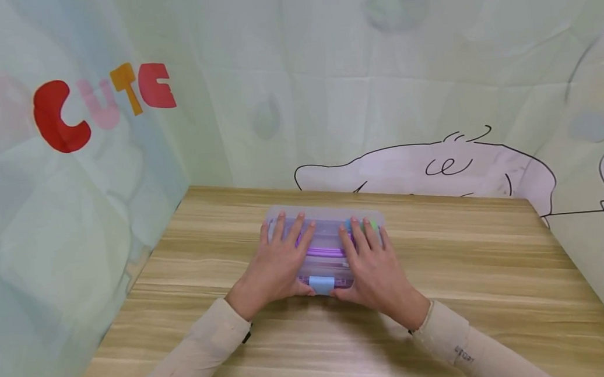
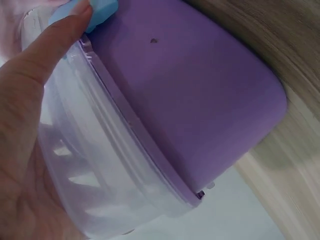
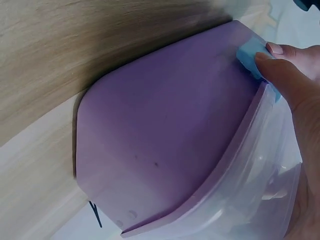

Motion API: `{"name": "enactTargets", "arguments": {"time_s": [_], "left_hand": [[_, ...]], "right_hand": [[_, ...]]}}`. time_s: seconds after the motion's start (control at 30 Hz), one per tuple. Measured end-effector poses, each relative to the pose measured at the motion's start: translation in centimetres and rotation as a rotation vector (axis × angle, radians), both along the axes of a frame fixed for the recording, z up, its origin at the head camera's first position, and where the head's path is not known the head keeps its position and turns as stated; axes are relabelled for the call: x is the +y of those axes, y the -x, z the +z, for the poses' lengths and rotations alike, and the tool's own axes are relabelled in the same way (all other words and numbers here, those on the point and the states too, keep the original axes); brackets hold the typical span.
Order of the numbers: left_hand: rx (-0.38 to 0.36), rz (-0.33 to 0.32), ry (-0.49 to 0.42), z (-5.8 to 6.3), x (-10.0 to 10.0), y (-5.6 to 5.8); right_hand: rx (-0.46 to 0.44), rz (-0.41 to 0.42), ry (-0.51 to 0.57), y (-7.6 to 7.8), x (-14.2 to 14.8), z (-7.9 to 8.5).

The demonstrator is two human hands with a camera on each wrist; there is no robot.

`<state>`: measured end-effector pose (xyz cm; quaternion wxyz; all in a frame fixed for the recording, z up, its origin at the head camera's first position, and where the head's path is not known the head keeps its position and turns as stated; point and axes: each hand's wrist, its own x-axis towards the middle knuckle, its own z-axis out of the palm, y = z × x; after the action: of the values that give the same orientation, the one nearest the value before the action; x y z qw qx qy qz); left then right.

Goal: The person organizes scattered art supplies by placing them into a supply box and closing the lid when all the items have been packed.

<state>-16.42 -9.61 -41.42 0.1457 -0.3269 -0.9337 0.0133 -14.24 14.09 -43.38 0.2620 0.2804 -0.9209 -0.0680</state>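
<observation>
A storage box with a clear, rounded lid (image 1: pixel 323 229) and a purple base (image 2: pixel 190 90) stands on the wooden table. A light blue latch (image 1: pixel 321 284) sits at the middle of its front side. My left hand (image 1: pixel 278 266) lies over the lid's left half, fingers straight and spread. Over the right half, my right hand (image 1: pixel 376 271) rests the same way. Both thumbs reach down the front; in the wrist views each thumb presses on the blue latch. A purple handle (image 1: pixel 327 252) crosses the lid top. Small blue and green spots show near the right fingertips.
The wooden table (image 1: pixel 471 270) extends around the box to both sides and toward me. A printed cloth backdrop (image 1: pixel 253 87) rises behind the table and along its left and right edges.
</observation>
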Motion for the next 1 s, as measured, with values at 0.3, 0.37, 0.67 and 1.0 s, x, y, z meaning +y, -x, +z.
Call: {"name": "enactTargets", "arguments": {"time_s": [0.3,0.37,0.67,1.0], "left_hand": [[0.037,0.002,-0.002,-0.2,0.0,0.1],[0.038,0.003,-0.004,-0.2,0.0,0.1],[-0.022,0.010,0.006,0.2,0.0,0.0],[-0.277,-0.083,-0.097,3.4,-1.6,1.4]], "right_hand": [[0.058,0.026,0.008,0.2,0.0,-0.2],[0.052,0.021,0.010,0.2,0.0,-0.3],[-0.001,0.027,0.053,-0.1,0.2,-0.1],[-0.331,0.108,0.201,0.9,2.3,3.1]]}}
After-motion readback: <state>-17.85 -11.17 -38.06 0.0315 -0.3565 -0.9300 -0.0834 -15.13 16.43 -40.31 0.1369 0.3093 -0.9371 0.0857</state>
